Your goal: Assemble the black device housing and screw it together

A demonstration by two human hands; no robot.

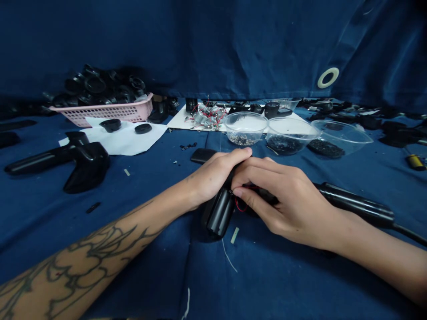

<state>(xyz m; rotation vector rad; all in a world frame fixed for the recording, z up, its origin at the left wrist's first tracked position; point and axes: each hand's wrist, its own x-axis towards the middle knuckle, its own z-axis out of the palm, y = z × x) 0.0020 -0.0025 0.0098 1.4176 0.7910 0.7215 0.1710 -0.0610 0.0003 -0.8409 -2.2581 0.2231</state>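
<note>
The black plastic housing (219,212) was at center view, held just over the blue cloth (140,275), tilted with its round end toward the camera. A red wire (240,205) looped out beside it. The left grip (213,174) was clenched over the housing, probably to keep it steady. The right grip (282,200) was grasping it as well, fingertips (237,192) close to the wire, likely placed to control that spot. A long black handle (353,202) lay just past the right grip, with a black cord (410,234) running off the right edge; whether it joined the housing could not be told. A flat black piece (202,155) lay just beyond the hands.

Farther back stood three clear bowls (242,128) (288,135) (336,140), holding small screws and black bits, apparently sorted to keep loose parts apart. Behind them, a white sheet (176,120) carried small motors (207,116) with red wires. On the left were two black Y-shaped handles (87,165), a paper sheet (126,143) with black discs (143,128), and a pink basket (100,114) piled with round black parts (95,84). A yellow-and-black cylinder (415,162) lay far right.
</note>
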